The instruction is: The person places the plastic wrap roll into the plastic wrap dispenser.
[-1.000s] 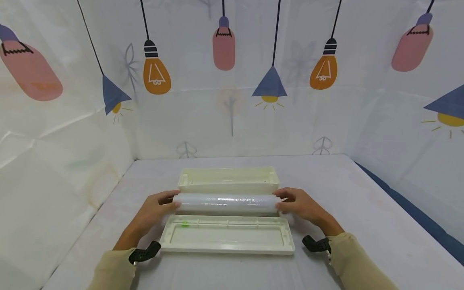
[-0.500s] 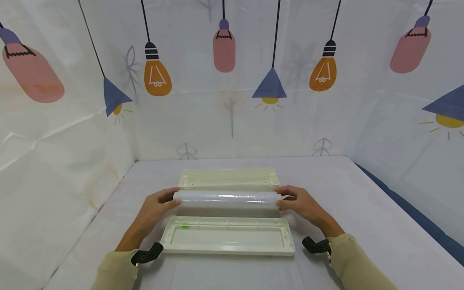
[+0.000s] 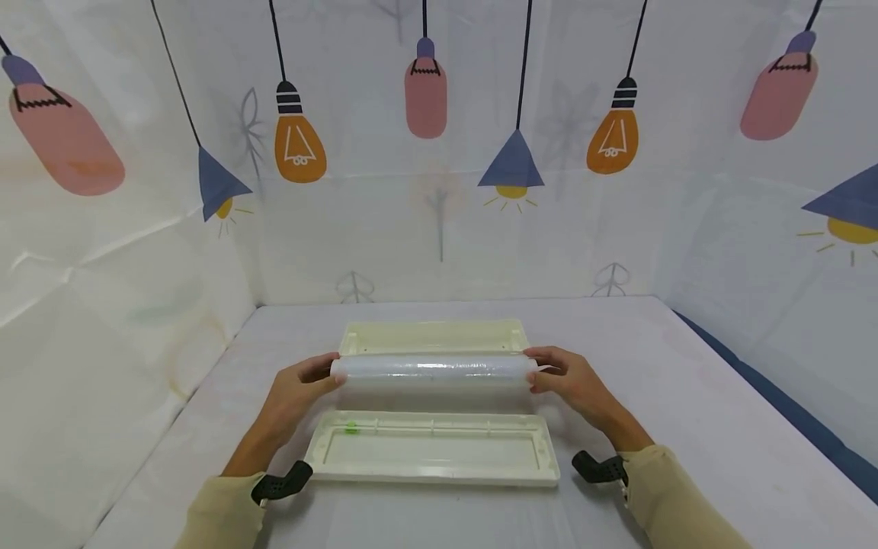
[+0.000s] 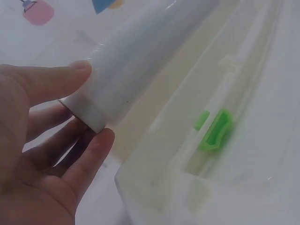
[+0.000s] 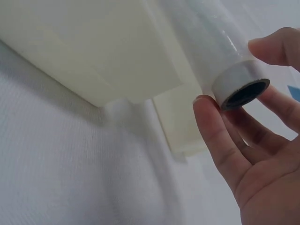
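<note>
A white backdrop sheet printed with pink, blue and orange lamps [image 3: 384,229] stands at the far, left and right sides; before it spreads a white cloth-covered table [image 3: 617,343]; farther off on it sits a long cream plastic box [image 3: 432,335], hollow side up; on the near side lies a shallow cream rectangular plastic tray [image 3: 432,459], ribbed inner side up.

Between the two, running left to right, is a long, glossy white cylindrical roll of film [image 3: 434,370]; its position has changed over the last second, shifting away from the tray, so that a wider gap shows there; both hands have travelled with it, while box and tray lie as they were; I judge the work to be in mid-carry, the roll resting in neither part; whether it is over the box's near rim or just in front of it, I cannot tell.

The left hand [image 3: 295,389] has its grip closed on the roll's left end, thumb on top; the right hand [image 3: 572,385] grips the right end likewise, beside the dark hollow core [image 5: 244,96]; smallest is a bright green plastic clip [image 4: 218,131] on the tray's far left part.
</note>
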Available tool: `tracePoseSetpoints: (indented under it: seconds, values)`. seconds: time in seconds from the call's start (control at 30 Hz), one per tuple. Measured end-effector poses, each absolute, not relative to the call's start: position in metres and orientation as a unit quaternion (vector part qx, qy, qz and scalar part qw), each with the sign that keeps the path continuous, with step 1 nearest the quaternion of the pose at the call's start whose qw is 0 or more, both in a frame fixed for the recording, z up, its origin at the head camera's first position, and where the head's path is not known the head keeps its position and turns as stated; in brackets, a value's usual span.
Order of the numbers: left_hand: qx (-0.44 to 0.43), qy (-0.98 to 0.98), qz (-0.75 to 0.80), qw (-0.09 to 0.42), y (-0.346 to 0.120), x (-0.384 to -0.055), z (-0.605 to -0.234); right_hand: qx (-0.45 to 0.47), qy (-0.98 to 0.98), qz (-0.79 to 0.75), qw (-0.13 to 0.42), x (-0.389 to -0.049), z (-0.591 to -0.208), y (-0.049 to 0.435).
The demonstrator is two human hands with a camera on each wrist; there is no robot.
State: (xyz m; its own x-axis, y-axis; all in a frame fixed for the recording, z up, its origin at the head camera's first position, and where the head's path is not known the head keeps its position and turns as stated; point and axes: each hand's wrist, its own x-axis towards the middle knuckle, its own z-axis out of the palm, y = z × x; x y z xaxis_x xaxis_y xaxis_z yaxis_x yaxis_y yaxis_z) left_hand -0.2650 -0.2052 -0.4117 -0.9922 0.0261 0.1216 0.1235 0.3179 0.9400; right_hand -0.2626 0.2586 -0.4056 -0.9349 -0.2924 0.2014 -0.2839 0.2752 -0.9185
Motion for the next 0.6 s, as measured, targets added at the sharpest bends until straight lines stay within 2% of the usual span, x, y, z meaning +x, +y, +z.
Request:
tracePoseSetpoints:
  seconds: [0.6]
  values:
    - [-0.069,-0.766,-0.635,0.072,-0.199,-0.264,-0.398,-0.168,0.778,-0.605,-0.013,-0.266,-0.39,0.255]
